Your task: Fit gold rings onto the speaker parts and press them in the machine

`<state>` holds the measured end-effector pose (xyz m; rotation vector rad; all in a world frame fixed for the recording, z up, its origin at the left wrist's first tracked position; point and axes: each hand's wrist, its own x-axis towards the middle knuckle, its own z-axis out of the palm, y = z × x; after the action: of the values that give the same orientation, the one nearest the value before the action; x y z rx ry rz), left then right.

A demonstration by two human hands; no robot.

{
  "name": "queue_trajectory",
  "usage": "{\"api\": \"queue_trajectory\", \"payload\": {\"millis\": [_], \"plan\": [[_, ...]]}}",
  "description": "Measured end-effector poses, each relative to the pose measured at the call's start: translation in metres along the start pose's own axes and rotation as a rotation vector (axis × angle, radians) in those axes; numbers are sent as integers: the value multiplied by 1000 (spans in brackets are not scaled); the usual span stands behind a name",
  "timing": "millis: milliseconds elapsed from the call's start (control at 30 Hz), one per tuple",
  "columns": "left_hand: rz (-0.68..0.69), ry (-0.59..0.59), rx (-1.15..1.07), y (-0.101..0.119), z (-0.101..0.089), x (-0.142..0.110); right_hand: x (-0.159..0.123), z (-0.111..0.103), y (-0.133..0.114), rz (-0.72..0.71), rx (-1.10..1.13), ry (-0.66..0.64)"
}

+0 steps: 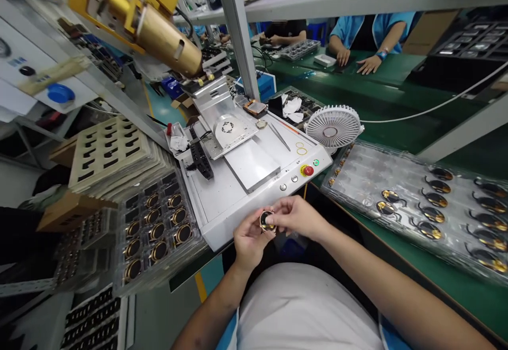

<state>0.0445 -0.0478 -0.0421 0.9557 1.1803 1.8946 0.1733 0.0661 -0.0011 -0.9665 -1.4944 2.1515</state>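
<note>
My left hand [249, 240] and my right hand [298, 217] meet just in front of the white machine base [222, 202]. Together they pinch a small round gold-and-black part [267, 221] between their fingertips. Both hands are closed on it. A clear tray [156, 228] with several similar gold rings lies to the left. Another clear tray [416, 202] with gold-and-black parts lies to the right on the green table.
The machine carries a round fixture plate [228, 127], a red stop button [308, 171] and a brass cylinder head [166, 38] overhead. A small white fan [332, 128] stands behind it. Beige trays [107, 152] are stacked at left. Other people's hands [369, 64] rest on the far table.
</note>
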Motion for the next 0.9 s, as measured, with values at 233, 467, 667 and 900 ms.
{"api": "queue_trajectory", "payload": {"millis": [233, 467, 667, 900], "plan": [[-66, -118, 24, 9, 1, 10, 68, -31, -42, -144, 29, 408], [-19, -17, 363, 7, -1, -2, 29, -23, -39, -212, -18, 261], [50, -34, 468, 3, 1, -4, -23, -12, -14, -73, -172, 10], [105, -46, 490, 1, 2, -4, -25, -7, -4, -70, -237, 3]]}}
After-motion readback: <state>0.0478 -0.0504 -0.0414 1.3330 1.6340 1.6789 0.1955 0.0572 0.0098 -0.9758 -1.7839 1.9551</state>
